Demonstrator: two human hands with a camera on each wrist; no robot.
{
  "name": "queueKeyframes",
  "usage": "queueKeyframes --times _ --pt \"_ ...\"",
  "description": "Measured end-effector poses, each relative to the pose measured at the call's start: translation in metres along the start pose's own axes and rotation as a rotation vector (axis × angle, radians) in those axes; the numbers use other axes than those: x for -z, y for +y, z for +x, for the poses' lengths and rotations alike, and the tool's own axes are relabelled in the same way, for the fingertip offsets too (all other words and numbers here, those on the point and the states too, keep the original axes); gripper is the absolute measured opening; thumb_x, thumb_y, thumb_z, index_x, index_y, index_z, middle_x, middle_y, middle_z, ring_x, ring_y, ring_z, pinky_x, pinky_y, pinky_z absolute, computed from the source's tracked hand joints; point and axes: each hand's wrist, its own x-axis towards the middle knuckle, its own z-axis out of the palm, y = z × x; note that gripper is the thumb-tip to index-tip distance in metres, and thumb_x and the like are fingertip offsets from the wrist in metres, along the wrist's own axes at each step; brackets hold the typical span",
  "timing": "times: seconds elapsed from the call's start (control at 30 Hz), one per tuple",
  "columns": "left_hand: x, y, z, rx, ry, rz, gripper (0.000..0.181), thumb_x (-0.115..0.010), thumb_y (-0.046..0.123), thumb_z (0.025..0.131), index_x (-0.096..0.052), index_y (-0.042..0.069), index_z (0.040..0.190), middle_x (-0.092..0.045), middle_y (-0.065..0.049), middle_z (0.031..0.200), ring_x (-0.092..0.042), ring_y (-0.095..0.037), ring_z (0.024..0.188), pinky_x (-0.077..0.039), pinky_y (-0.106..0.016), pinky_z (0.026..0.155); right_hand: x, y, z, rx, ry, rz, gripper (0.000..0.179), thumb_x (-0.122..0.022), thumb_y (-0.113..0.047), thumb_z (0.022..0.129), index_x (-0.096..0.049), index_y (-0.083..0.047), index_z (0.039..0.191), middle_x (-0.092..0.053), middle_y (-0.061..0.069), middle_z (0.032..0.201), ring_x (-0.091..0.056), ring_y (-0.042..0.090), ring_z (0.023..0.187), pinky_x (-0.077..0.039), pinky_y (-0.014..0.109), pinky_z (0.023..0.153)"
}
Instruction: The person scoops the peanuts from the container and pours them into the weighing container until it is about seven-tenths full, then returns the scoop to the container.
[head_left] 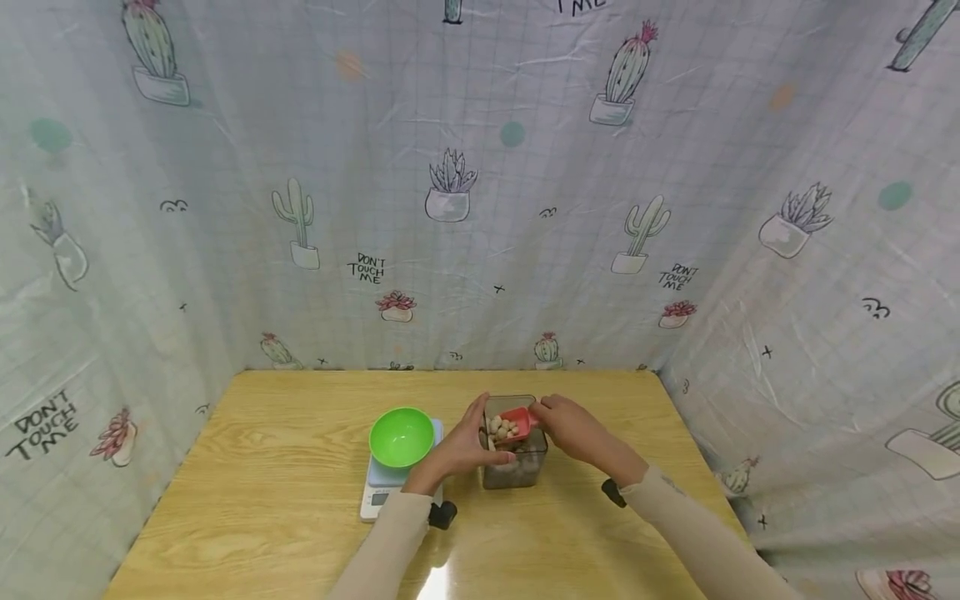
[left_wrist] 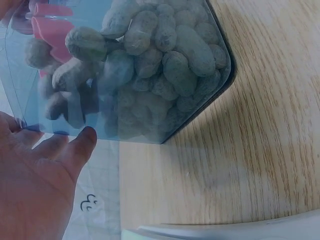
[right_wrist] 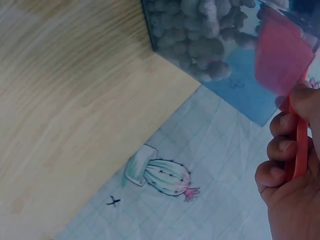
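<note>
A see-through plastic container (head_left: 513,477) holds unshelled peanuts (left_wrist: 182,72). My left hand (head_left: 462,444) grips its left side, the thumb across the front and the fingers toward the back. In the left wrist view, that hand (left_wrist: 37,172) lies against the container wall. The handle of a red scoop (head_left: 517,422) is in my right hand (head_left: 573,429), at the container's right rim. Peanuts (head_left: 501,428) fill the scoop, which sits inside the container's upper part. In the right wrist view, the fingers of my right hand (right_wrist: 295,150) curl round the scoop's handle.
Left of the container, a green bowl (head_left: 402,437) stands on a white kitchen scale (head_left: 377,493) with a small display. Both are on the wooden table (head_left: 300,467). A cactus-print curtain (head_left: 450,275) hangs behind the table and at its sides.
</note>
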Motion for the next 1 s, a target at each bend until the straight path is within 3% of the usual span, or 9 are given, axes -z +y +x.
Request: queueKeyframes --times 0.17,0.43,1.0 --pt "-0.001 -0.001 0.000 -0.003 0.003 0.000 0.118 -0.082 0.050 0.076 0.001 0.034 0.158 -0.004 -0.007 0.167 -0.024 -0.037 0.149 -0.035 -0.058 0.111 -0.003 0.002 -0.007 -0.030 0.004 0.064 0.019 -0.066 -0.014 0.094 -0.063 -0.011 0.112 -0.062 0.001 0.089 -0.058 0.017 0.080 -0.051 0.033 0.070" --pt "0.000 -0.001 0.000 -0.007 0.005 -0.005 0.120 -0.081 0.057 0.073 0.000 0.034 0.159 -0.005 -0.006 0.167 -0.024 -0.036 0.149 -0.035 -0.058 0.111 -0.003 0.007 -0.017 -0.108 0.014 0.188 0.017 -0.057 -0.018 0.100 -0.063 -0.010 0.114 -0.063 0.002 0.098 -0.061 0.019 0.093 -0.052 0.038 0.081" --pt "0.001 0.000 0.000 0.004 -0.004 0.004 0.123 -0.080 0.062 0.070 0.000 0.034 0.159 -0.006 -0.006 0.167 -0.027 -0.037 0.148 -0.036 -0.058 0.111 -0.005 0.012 -0.025 -0.125 0.088 0.232 0.019 -0.054 -0.020 0.101 -0.062 -0.010 0.116 -0.064 0.001 0.097 -0.061 0.018 0.092 -0.052 0.038 0.080"
